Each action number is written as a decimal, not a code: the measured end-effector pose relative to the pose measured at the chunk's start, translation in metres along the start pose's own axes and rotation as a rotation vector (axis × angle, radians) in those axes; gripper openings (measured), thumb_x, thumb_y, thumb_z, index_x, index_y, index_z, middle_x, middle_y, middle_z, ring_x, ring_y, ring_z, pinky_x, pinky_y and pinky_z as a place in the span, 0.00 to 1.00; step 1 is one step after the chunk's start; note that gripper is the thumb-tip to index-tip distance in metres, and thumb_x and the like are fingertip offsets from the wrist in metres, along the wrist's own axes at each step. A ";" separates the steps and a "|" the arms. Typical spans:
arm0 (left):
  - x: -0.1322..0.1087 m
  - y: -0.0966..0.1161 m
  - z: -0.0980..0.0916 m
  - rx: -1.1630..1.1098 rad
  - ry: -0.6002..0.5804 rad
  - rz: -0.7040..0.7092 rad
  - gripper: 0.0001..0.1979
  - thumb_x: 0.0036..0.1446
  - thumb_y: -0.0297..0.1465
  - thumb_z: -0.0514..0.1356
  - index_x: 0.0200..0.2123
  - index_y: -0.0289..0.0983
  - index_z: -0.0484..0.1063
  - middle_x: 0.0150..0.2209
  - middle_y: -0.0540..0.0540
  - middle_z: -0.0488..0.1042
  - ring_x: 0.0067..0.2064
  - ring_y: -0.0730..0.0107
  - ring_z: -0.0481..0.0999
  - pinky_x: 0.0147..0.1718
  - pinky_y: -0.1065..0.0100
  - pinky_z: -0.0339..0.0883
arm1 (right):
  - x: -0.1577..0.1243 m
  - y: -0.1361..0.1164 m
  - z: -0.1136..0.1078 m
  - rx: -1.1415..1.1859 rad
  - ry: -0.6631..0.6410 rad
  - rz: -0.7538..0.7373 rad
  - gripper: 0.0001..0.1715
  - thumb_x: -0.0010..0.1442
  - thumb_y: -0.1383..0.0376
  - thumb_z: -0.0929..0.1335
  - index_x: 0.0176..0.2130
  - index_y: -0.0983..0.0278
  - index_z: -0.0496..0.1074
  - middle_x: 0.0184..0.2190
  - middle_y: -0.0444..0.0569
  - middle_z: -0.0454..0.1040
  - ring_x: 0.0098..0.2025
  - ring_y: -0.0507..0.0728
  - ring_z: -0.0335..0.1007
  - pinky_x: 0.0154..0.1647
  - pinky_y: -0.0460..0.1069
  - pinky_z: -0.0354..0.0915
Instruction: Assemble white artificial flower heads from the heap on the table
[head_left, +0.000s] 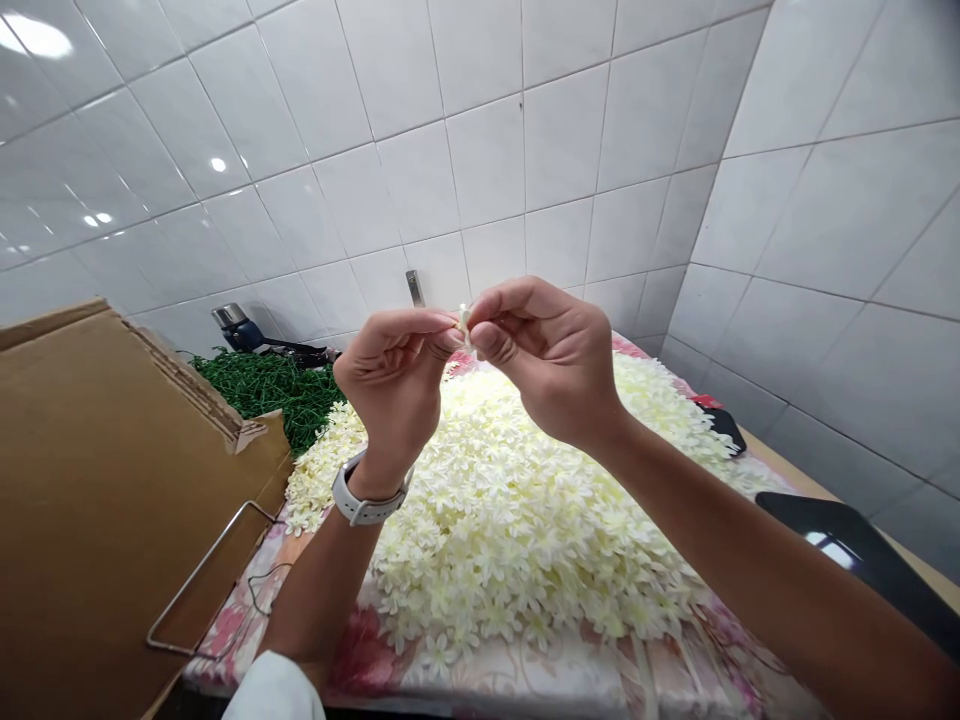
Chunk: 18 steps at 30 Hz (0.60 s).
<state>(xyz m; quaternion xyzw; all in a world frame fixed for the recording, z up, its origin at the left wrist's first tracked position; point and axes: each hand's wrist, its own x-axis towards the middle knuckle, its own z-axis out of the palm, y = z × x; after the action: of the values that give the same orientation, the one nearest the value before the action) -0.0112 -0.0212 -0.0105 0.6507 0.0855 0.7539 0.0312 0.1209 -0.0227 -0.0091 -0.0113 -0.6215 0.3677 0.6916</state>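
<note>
White tiled walls (480, 150) all around, with a floral cloth (525, 670) over the table and a huge pile of cream fabric flowers (525, 520) on it. Both hands are up above the pile: left hand (394, 385), watch (365, 500) on its wrist, and right hand (551, 355) each pinch the same tiny flower piece (464, 320) between thumb and fingertips, closed tight on it. Green stems (277, 390) lie behind a cardboard box (112, 480) on the left.
</note>
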 end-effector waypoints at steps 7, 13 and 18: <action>0.005 -0.003 -0.001 0.024 0.001 0.069 0.06 0.53 0.30 0.73 0.34 0.40 0.81 0.32 0.52 0.80 0.34 0.80 0.79 0.33 0.75 0.75 | -0.001 0.006 0.002 0.002 0.014 -0.071 0.09 0.56 0.64 0.79 0.33 0.63 0.77 0.29 0.42 0.79 0.33 0.48 0.76 0.37 0.45 0.78; 0.000 -0.004 -0.003 0.013 -0.051 0.058 0.08 0.50 0.25 0.74 0.34 0.40 0.82 0.33 0.52 0.81 0.34 0.79 0.80 0.33 0.75 0.74 | 0.000 0.002 -0.003 -0.094 -0.033 -0.108 0.10 0.56 0.66 0.79 0.30 0.64 0.75 0.27 0.42 0.74 0.30 0.48 0.71 0.33 0.46 0.74; 0.003 -0.005 -0.004 -0.010 -0.101 0.054 0.09 0.48 0.25 0.75 0.33 0.39 0.81 0.31 0.52 0.81 0.31 0.80 0.79 0.30 0.76 0.74 | -0.005 0.002 0.001 -0.213 -0.024 -0.142 0.12 0.62 0.64 0.75 0.30 0.64 0.71 0.28 0.42 0.71 0.30 0.48 0.67 0.34 0.47 0.70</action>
<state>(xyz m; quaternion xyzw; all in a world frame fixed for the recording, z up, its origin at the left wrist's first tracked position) -0.0156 -0.0166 -0.0093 0.6897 0.0624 0.7211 0.0185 0.1199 -0.0245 -0.0142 -0.0362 -0.6646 0.2498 0.7033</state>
